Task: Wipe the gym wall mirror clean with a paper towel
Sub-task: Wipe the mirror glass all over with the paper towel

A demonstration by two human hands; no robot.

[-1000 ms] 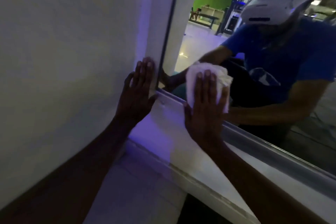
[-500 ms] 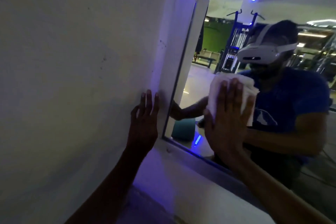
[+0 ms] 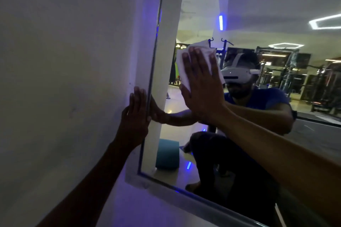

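— Moved? R hand (image 3: 201, 88) w/ paper towel (image 3: 184, 68) slid higher up the mirror (image 3: 258, 24).
— Grip? Flat, fingers straight, pressing towel to glass. L hand (image 3: 135, 116) flat on wall (image 3: 64, 61), at mirror's left edge.

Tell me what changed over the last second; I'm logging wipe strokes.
The right hand slid the paper towel up the mirror, from its bottom edge to higher on the glass. Nothing was grasped or released. The left hand stayed flat on the wall by the mirror's left edge.
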